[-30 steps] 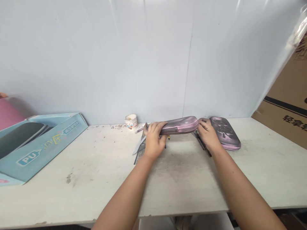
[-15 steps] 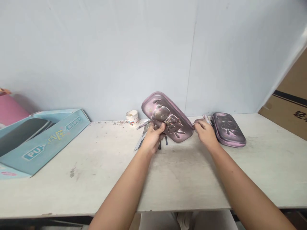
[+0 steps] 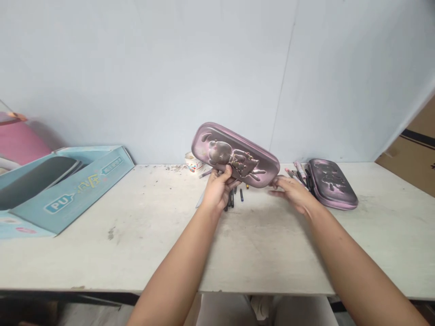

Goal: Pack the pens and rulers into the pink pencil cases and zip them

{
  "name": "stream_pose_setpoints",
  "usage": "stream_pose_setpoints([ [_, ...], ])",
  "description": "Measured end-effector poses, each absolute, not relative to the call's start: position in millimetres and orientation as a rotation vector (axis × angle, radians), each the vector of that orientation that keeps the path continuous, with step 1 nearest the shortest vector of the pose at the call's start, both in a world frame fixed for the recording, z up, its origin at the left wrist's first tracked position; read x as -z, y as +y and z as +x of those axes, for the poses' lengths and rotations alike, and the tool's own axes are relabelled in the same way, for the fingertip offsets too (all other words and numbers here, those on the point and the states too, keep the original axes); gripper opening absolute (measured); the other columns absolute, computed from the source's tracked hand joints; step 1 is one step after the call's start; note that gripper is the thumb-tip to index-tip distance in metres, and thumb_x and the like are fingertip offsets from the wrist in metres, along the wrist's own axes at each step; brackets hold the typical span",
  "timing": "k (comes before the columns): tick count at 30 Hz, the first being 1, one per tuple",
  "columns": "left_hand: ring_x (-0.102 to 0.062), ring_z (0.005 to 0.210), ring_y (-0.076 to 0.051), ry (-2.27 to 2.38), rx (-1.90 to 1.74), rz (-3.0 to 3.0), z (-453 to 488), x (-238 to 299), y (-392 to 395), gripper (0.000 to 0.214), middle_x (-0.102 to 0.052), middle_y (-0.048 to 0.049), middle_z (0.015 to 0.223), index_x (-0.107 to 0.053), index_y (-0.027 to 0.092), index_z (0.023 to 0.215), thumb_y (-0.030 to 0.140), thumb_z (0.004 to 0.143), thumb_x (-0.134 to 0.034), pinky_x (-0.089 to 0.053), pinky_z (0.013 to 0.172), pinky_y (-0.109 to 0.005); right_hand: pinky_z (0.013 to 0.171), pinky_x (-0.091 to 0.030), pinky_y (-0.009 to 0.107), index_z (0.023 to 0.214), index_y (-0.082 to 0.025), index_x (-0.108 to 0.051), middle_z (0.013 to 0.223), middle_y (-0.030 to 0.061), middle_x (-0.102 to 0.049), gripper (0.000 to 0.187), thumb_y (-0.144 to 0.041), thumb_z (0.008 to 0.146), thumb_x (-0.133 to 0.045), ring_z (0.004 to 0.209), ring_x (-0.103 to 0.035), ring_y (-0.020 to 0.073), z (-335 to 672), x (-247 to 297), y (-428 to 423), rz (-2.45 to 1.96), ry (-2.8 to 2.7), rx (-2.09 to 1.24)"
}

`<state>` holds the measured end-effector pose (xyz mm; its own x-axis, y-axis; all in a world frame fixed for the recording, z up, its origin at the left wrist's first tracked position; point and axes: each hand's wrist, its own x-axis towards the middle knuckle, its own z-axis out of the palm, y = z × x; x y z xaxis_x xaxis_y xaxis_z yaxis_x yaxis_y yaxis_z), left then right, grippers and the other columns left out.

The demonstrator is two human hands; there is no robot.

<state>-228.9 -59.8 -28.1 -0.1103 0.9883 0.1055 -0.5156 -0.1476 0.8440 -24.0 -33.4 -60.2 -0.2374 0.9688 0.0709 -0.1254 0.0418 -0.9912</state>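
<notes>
My left hand (image 3: 219, 188) is closed around the lower edge of a pink and dark, hard-shelled pencil case (image 3: 234, 156), thumb on its front. The case is raised above the table and tilted, its right end lower; a raised cartoon figure decorates the front. At its lower right corner is my right hand (image 3: 292, 192), fingers stretched out and apart. Their tips are partly behind the corner, so whether they touch it I cannot tell. Below the case lie several dark pens (image 3: 231, 199), partly hidden by my left hand.
A similar pencil case (image 3: 333, 183) lies at the right, beside several pens (image 3: 301, 172). Behind the raised case stands a paper cup (image 3: 193, 163), near scattered crumbs. At the left is a blue open box (image 3: 91, 185) with a dark case inside. A cardboard carton (image 3: 411, 158) stands far right.
The right hand's fingers have gone from pinching at the case's zipper end to stretched out. The case has turned closer to level, showing more of the pens below. The view has shifted slightly.
</notes>
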Motion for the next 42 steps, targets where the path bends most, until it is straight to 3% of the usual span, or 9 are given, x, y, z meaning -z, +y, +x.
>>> stream_pose_setpoints([
  [4, -0.064, 0.083, -0.017, 0.697, -1.549, 0.638, -216, 32, -60, 0.028, -0.065, -0.0032, 0.088, -0.051, 0.018, 0.091, 0.034, 0.073, -0.065, -0.051, 0.081, -0.036, 0.079, -0.048, 0.037, 0.064, -0.017, -0.058, 0.071, -0.0001, -0.055, 0.015, -0.030, 0.063, -0.065, 0.080, -0.055, 0.0150, -45, 62, -46, -0.807, -1.233, -1.747],
  [8, -0.064, 0.083, -0.016, 0.699, -1.487, 0.483, -200, 40, -61, 0.023, -0.064, -0.0050, 0.093, -0.052, 0.017, 0.090, 0.035, 0.078, -0.061, -0.053, 0.080, -0.033, 0.079, -0.048, 0.037, 0.068, -0.017, -0.061, 0.071, 0.0003, -0.058, 0.018, -0.033, 0.064, -0.067, 0.076, -0.057, 0.0142, -55, 64, -52, -0.759, -1.223, -1.805],
  [12, -0.065, 0.079, -0.016, 0.751, -1.430, 0.523, -199, 43, -60, 0.026, -0.064, -0.0049, 0.092, -0.051, 0.018, 0.093, 0.037, 0.077, -0.061, -0.053, 0.078, -0.036, 0.076, -0.048, 0.035, 0.077, -0.018, -0.064, 0.079, 0.0025, -0.064, 0.020, -0.032, 0.063, -0.068, 0.075, -0.058, 0.0148, -41, 62, -43, -1.014, -1.254, -1.509],
  [18, -0.065, 0.074, -0.016, 0.930, -1.179, 0.712, -198, 48, -65, 0.029, -0.065, -0.0051, 0.088, -0.051, 0.019, 0.093, 0.035, 0.074, -0.065, -0.053, 0.073, -0.039, 0.072, -0.048, 0.032, 0.089, -0.023, -0.059, 0.091, 0.0030, -0.064, 0.033, -0.052, 0.073, -0.054, 0.084, -0.059, 0.0192, -11, 52, -43, -0.972, -1.114, -1.187],
  [23, -0.062, 0.090, -0.020, 0.859, -1.183, 0.773, -179, 46, -80, 0.052, -0.062, -0.0087, 0.107, -0.048, 0.023, 0.111, 0.046, 0.068, -0.067, -0.052, 0.075, -0.036, 0.088, -0.042, 0.034, 0.100, -0.024, -0.053, 0.106, 0.0040, -0.057, 0.033, -0.045, 0.075, -0.055, 0.102, -0.052, 0.0193, -24, 44, -81, -0.972, -1.495, -0.835],
  [28, -0.061, 0.094, -0.021, 0.922, -1.186, 0.858, -174, 45, -87, 0.072, -0.060, -0.0083, 0.114, -0.041, 0.024, 0.123, 0.038, 0.060, -0.075, -0.049, 0.078, -0.032, 0.087, -0.042, 0.032, 0.108, -0.024, -0.047, 0.111, 0.0057, -0.051, 0.036, -0.042, 0.077, -0.053, 0.107, -0.048, 0.0186, -28, 46, -90, -0.925, -1.747, -0.731],
  [35, -0.064, 0.083, -0.019, 0.932, -1.193, 0.699, -186, 43, -77, 0.044, -0.068, -0.0051, 0.093, -0.057, 0.019, 0.105, 0.046, 0.069, -0.062, -0.050, 0.074, -0.030, 0.094, -0.035, 0.041, 0.116, -0.019, -0.046, 0.117, 0.0116, -0.048, 0.037, -0.033, 0.082, -0.042, 0.109, -0.046, 0.0236, 8, 78, -62, -1.349, -1.782, -0.250],
  [38, -0.064, 0.083, -0.019, 0.812, -1.244, 0.663, -187, 38, -75, 0.036, -0.069, -0.0050, 0.086, -0.060, 0.016, 0.099, 0.040, 0.073, -0.058, -0.050, 0.078, -0.029, 0.087, -0.040, 0.040, 0.113, -0.018, -0.053, 0.115, 0.0135, -0.048, 0.036, -0.028, 0.080, -0.042, 0.100, -0.052, 0.0251, 14, 88, -60, -1.538, -1.926, -0.104],
  [42, -0.064, 0.083, -0.016, 0.780, -1.291, 0.743, -186, 37, -75, 0.029, -0.068, -0.0007, 0.088, -0.058, 0.020, 0.100, 0.027, 0.072, -0.058, -0.050, 0.077, -0.027, 0.084, -0.038, 0.042, 0.099, -0.015, -0.065, 0.104, 0.0153, -0.053, 0.032, -0.019, 0.077, -0.041, 0.097, -0.050, 0.0278, 17, 88, -59, -1.624, -2.052, 0.146],
])
